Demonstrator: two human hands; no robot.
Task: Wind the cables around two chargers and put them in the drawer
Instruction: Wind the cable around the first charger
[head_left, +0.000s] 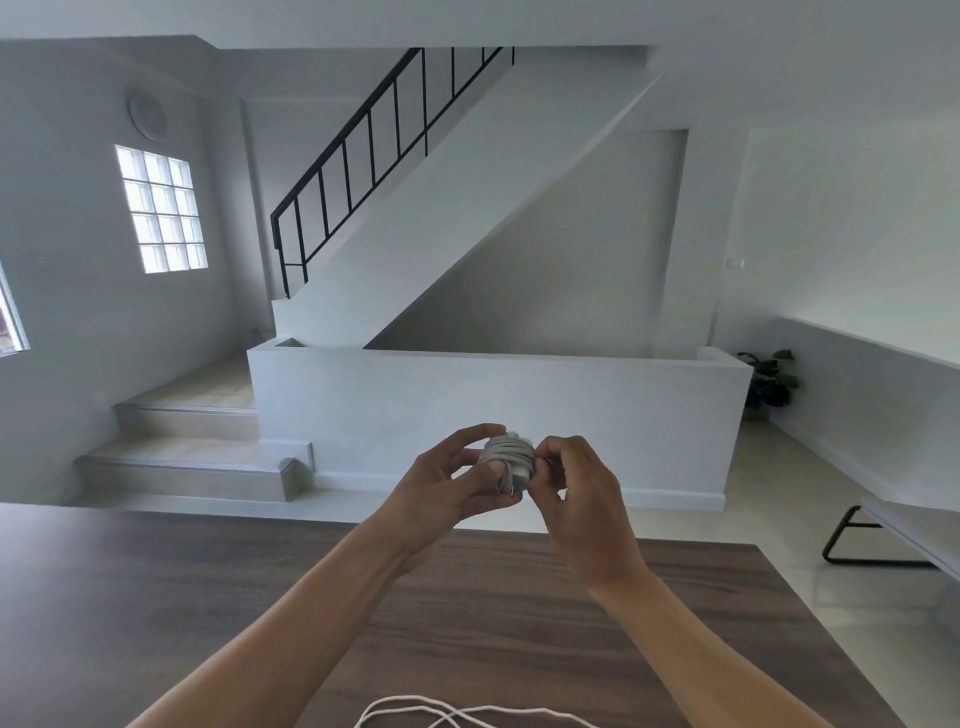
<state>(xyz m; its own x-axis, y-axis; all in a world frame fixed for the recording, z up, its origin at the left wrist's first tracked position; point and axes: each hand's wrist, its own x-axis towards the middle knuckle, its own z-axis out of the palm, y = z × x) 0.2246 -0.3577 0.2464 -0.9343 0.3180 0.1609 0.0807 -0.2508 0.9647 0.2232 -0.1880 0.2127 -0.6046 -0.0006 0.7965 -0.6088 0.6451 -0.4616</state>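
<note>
The charger (518, 477), mostly hidden under its wound cable (506, 449), is held in the air above the wooden table (156, 597). The left hand (457, 480) grips it with curled fingers. The right hand (576, 499) pinches the wound cable at the coil's right side, its end concealed. A loose cable (467, 713) on the table is cut off at the bottom edge.

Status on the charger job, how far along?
Done: one charger looks almost fully wound. In hand: left hand holds it, right hand pinches the wrap at its side. Left: loose white cable lies unwound on the table; stowing both comes after.
</note>
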